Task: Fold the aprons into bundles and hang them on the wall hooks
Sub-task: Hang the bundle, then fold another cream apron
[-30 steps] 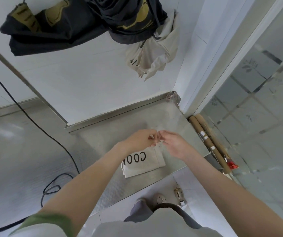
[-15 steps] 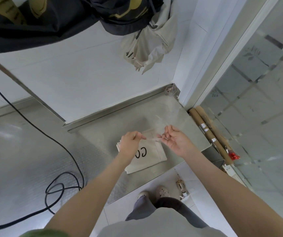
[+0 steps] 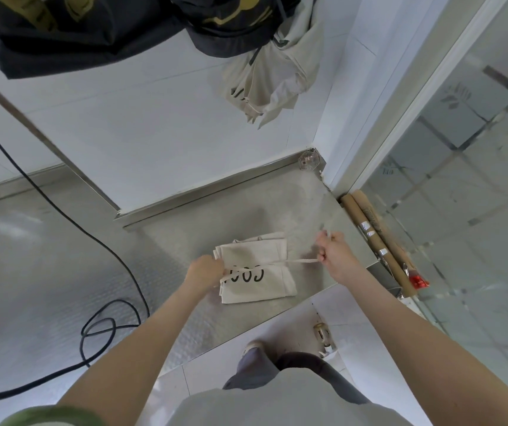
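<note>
A cream apron [image 3: 257,269] with black letters lies folded into a flat bundle on the steel table [image 3: 302,204]. Its cream strap [image 3: 300,261] runs taut across the bundle. My left hand [image 3: 205,270] grips one end of the strap at the bundle's left edge. My right hand [image 3: 334,253] grips the other end to the right of the bundle. On the wall above hang a cream apron bundle [image 3: 272,78] and dark aprons [image 3: 99,23] with gold print.
A black cable [image 3: 105,321] loops over the steel counter at the left. Cardboard tubes [image 3: 378,241] lean beside the table's right edge, next to a glass door [image 3: 461,179]. A small clear jar [image 3: 308,159] stands in the table's back corner.
My hands, close together over the bundle a second ago, have pulled apart, left going left and right going right. The strap is now stretched tight across the folded apron.
</note>
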Available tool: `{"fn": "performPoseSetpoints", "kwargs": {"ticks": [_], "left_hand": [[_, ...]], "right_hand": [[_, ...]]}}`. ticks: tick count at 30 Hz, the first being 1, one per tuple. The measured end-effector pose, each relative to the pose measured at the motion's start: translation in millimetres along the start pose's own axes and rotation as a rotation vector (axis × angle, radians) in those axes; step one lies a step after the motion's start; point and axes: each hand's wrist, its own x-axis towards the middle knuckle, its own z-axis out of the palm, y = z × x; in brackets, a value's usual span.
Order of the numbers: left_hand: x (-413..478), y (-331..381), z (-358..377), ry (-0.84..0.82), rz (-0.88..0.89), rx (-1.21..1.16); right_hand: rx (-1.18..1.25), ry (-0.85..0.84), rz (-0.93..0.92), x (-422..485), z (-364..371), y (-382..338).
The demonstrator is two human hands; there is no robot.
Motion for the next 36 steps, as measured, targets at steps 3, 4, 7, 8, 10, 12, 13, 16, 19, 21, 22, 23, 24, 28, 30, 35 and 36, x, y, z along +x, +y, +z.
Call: {"fn": "performPoseSetpoints", "kwargs": {"ticks": [3,4,7,8,10,12,13,16,19,21,22,23,24,28,30,35,36], "left_hand": [[-7.8,16.4,-5.1,0.020,0.057,0.054],[-10.6,23.3,-5.7,0.023,0.103,0.041],[-21.4,43.0,-3.5,-0.111,0.221,-0.211],[-25.8,48.9,-2.4,-0.159,0.257,-0.300],[-32.6,59.6,1.3,-0.201,0.319,-0.391],[-37.8,67.8,4.9,-0.231,0.359,-0.426],[-39.3,70.7,6.3,-0.250,0.383,-0.423],[-42.1,75.2,8.0,-0.301,0.482,-0.348],[-43.8,78.8,9.6,-0.363,0.542,-0.317],[-41.7,81.6,11.7,-0.378,0.538,-0.370],[-39.3,82.8,12.9,-0.377,0.527,-0.428],[-36.1,82.4,14.3,-0.367,0.501,-0.495],[-32.7,81.6,15.0,-0.348,0.457,-0.567],[-8.4,66.4,8.8,-0.148,0.126,-0.969],[7.3,51.2,2.7,-0.037,-0.077,-1.077],[21.2,21.9,-1.3,0.041,-0.171,-0.862],[17.4,23.7,-2.7,0.041,-0.068,-0.771]], "right_hand": [[-0.559,-0.016,-0.254,-9.3,1.2,4.5],[-0.778,-0.027,-0.364,-11.3,1.1,5.5],[-1.235,-0.120,-0.489,-11.7,-0.3,9.7],[-1.331,-0.143,-0.464,-11.8,0.2,10.9],[-1.438,-0.133,-0.465,-10.2,-0.4,16.5],[-1.462,-0.093,-0.523,-9.7,0.1,21.4],[-1.429,-0.068,-0.571,-9.6,-0.2,21.5],[-1.090,-0.120,-0.702,-12.8,3.7,19.2],[-0.747,-0.319,-0.545,-32.9,18.5,3.5],[-0.715,-0.398,-0.492,-40.1,28.1,-1.7],[-0.758,-0.409,-0.484,-40.4,30.1,-1.5],[-0.828,-0.403,-0.491,-39.2,30.4,0.0],[-0.914,-0.378,-0.505,-36.4,28.4,2.7],[-1.224,-0.172,-0.433,-21.4,3.1,13.1],[-1.306,-0.122,-0.333,-15.1,-10.7,15.6],[-1.272,-0.049,-0.262,-6.0,-17.5,13.3],[-1.225,-0.054,-0.289,-5.9,-15.0,11.5]]}}
